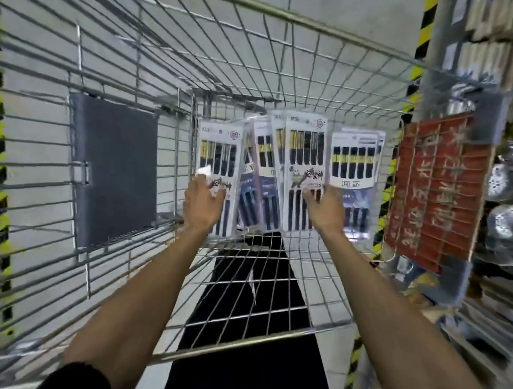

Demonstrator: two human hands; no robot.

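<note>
We reach with both arms into the wire cart (244,342), toward the chopstick packs that stand in a row against its far wall. Our left hand (202,201) holds the leftmost pack (219,154), the fingers curled over its front at about the middle; a small white piece shows at the fingertips, and we cannot tell what it is. Our right hand (326,209) grips the tall pack (305,148), right of the centre, by its lower part. Between the two held packs stand darker packs (263,175), partly covered, and one more pack (354,157) leans just beside the right hand, on the right. A grey panel (117,173) hangs on the left wall of the cart and a red sign (437,190) on the right wall. We judge that the work is the placing or sorting of these packs, and that it is about in the middle: several packs already stand at the far end, but the two in our hands are not released and they tilt in different directions, so the row is not yet tidy. What is left, as we see it, is to set these two upright beside the others and let them go.
</note>
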